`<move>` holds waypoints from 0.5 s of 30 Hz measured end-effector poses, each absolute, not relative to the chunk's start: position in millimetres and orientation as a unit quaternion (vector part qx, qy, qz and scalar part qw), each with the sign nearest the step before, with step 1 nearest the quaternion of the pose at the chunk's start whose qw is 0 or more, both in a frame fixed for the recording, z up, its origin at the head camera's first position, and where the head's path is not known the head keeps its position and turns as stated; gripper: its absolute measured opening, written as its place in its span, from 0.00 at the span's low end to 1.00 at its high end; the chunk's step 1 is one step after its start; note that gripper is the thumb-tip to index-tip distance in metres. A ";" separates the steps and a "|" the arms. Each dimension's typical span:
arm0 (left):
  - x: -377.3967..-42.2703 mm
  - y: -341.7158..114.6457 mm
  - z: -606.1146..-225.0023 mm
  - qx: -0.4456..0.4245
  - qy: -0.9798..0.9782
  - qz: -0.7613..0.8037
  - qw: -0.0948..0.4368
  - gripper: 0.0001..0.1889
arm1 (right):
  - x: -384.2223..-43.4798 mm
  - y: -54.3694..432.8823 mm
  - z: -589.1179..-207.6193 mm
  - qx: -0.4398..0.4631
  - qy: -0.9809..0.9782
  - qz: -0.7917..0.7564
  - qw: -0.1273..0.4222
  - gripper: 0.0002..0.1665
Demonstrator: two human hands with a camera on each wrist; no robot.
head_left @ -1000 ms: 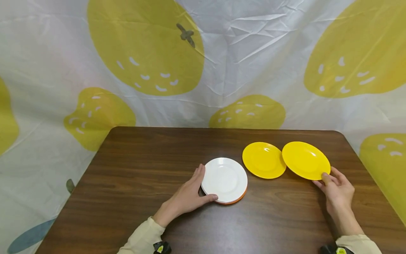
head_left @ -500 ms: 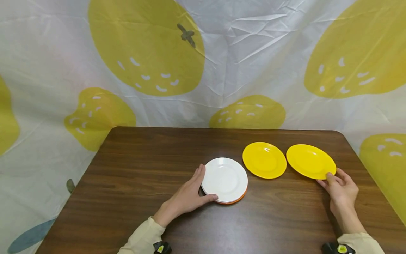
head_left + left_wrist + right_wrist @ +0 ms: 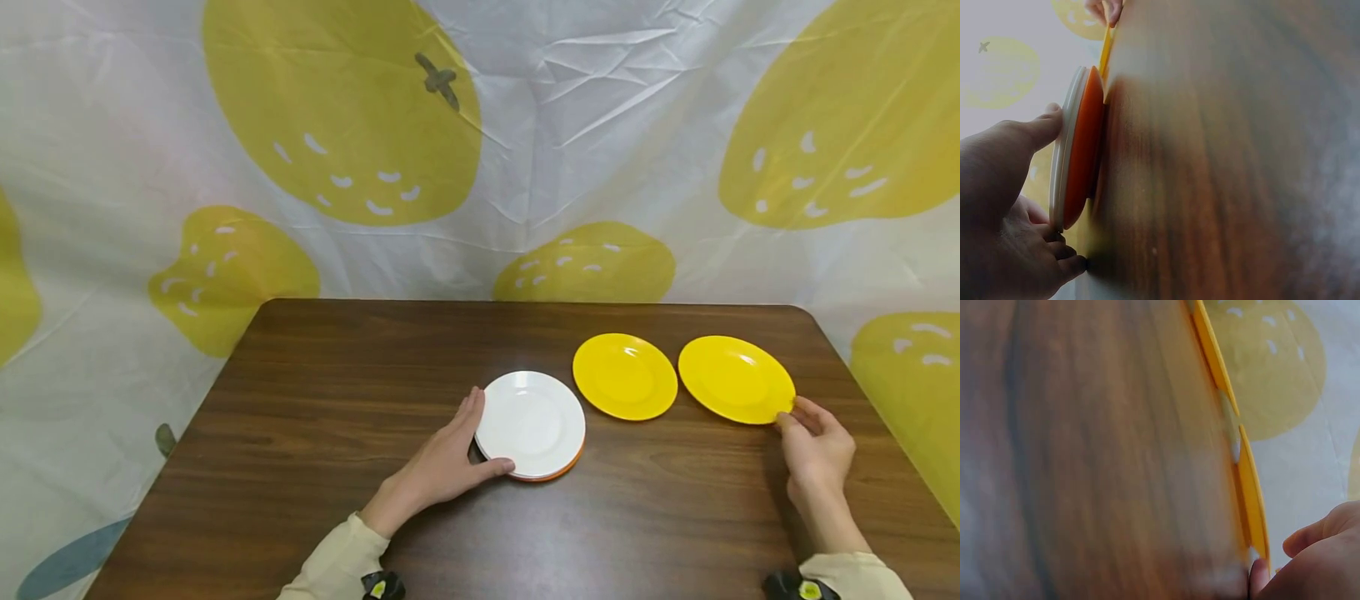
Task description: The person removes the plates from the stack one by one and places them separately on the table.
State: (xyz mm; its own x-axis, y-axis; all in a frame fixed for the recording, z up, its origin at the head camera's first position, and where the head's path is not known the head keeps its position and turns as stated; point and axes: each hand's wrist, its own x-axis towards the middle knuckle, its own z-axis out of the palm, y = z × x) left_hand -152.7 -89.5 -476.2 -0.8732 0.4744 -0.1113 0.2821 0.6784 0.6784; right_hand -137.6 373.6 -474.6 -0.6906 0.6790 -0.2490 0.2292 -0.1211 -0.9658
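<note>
My left hand [image 3: 438, 462] spans the left side of a stack of round plates, thumb at its near rim and fingers at its far left edge. A white plate [image 3: 531, 425] tops the stack; beneath it shows an orange plate [image 3: 1085, 150]. On the right, a yellow plate [image 3: 737, 381] lies on the table with my right hand [image 3: 817, 450] at its near right rim. In the right wrist view, that hand's thumb stands off the plate, and a fingertip is right at the edge. Another yellow plate [image 3: 625, 377] lies just left of it.
The dark wooden table [image 3: 337, 375] has rounded back corners. Behind it hangs a white cloth [image 3: 525, 167] printed with large yellow fruit. A dark band with a yellow mark [image 3: 382, 586] circles the left wrist, and a similar one is on the right.
My right hand has moved the tilted yellow plate rightward, off the other yellow plate's edge, and lowered it flat. Its thumb has slid off the plate's top. The left hand has stayed in place.
</note>
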 end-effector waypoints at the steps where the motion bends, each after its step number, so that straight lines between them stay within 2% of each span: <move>1: -152.5 -89.6 -476.2 0.210 0.905 0.342 0.140 0.60 | -136.9 372.3 -474.5 -0.360 -0.654 0.644 0.169 0.33; 4: -152.1 -89.9 -476.4 0.211 0.905 0.342 0.138 0.60 | -135.9 368.3 -473.9 -0.370 -0.673 0.617 0.172 0.27; 8: -151.5 -90.1 -476.6 0.211 0.904 0.345 0.139 0.60 | -135.8 362.1 -469.1 -0.370 -0.676 0.609 0.188 0.15; 15: -151.9 -90.2 -476.1 0.210 0.903 0.348 0.141 0.60 | -137.1 346.9 -454.9 -0.347 -0.669 0.630 0.188 0.11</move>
State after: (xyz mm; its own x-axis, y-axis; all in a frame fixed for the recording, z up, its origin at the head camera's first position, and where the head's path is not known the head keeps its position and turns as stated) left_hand -151.9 -90.2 -476.1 -0.8726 0.4763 -0.1085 0.2806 0.6705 0.6868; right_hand -137.1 346.9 -454.9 -0.6886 0.7010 -0.1855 0.2264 -0.0351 -0.9734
